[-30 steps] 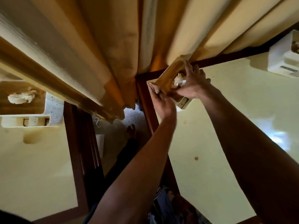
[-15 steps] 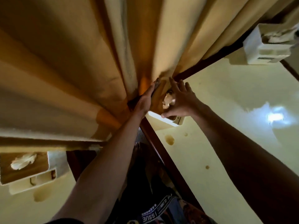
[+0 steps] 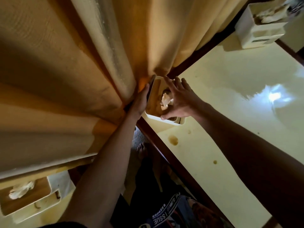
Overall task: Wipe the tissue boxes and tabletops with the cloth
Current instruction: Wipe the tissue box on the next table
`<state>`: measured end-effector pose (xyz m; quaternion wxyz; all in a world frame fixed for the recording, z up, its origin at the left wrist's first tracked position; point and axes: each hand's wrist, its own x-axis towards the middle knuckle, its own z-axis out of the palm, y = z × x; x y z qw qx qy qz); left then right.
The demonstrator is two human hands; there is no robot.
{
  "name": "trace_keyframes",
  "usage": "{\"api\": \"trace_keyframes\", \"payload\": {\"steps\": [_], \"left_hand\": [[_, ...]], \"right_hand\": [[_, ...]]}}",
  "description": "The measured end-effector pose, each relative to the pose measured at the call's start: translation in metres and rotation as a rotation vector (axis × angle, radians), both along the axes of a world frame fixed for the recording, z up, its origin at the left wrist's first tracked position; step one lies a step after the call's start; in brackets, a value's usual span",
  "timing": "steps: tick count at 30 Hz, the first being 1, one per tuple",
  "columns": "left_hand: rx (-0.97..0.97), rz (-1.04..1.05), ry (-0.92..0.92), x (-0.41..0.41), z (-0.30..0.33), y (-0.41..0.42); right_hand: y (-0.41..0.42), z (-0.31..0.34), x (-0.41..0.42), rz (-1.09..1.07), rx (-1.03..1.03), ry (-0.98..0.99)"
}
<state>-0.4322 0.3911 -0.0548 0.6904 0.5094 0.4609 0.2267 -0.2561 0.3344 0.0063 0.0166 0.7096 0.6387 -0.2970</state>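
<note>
A white tissue box with a wooden top (image 3: 155, 102) stands at the far left corner of the cream tabletop (image 3: 230, 89), a tissue (image 3: 165, 100) poking out of it. My left hand (image 3: 140, 101) lies flat against the box's left side, squeezed between box and curtain. A thin dark strip runs between its fingertips and the box; I cannot tell whether that is the cloth. My right hand (image 3: 181, 101) rests spread on the box's top, thumb at the near edge. Brown stains (image 3: 173, 139) mark the tabletop near the box.
Heavy yellow curtains (image 3: 82, 63) hang against the tables' far edges. A second tissue box (image 3: 29, 199) sits on the left table, a third (image 3: 256, 30) at the far right. A dark wood rim (image 3: 164, 148) borders the narrow gap where I stand.
The box went from tilted up off the table to standing flat at the corner. My left hand slid along its left side; my right hand stayed on top.
</note>
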Motion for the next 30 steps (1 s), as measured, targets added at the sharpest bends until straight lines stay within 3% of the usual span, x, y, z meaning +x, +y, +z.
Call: {"api": "trace_keyframes", "payload": {"steps": [5,10,12,14,17,20,26,30], "left_hand": [[-0.046,0.138,0.075,-0.038,-0.003,-0.079],[-0.118,0.301,0.327,-0.024,0.0,-0.114],[-0.087,0.451,0.243,-0.009,0.001,-0.129],[-0.107,0.644,0.041,0.014,0.004,-0.144],[-0.259,0.822,-0.15,0.051,0.002,-0.168],[-0.265,0.869,-0.079,0.08,0.0,-0.185],[-0.376,0.983,-0.285,0.099,0.016,-0.198],[-0.197,0.963,-0.084,0.05,0.015,-0.183]], "right_hand": [[-0.001,0.002,0.001,0.018,0.016,-0.013],[0.001,0.002,0.0,0.059,0.069,-0.024],[0.0,0.007,-0.002,0.05,0.044,-0.023],[-0.003,0.017,-0.005,0.021,0.01,-0.022],[-0.008,0.03,-0.008,-0.026,-0.046,-0.018],[-0.008,0.034,-0.012,-0.018,-0.054,-0.053],[-0.008,0.037,-0.014,-0.008,-0.067,-0.083],[-0.011,0.036,-0.017,-0.032,-0.061,-0.077]]}}
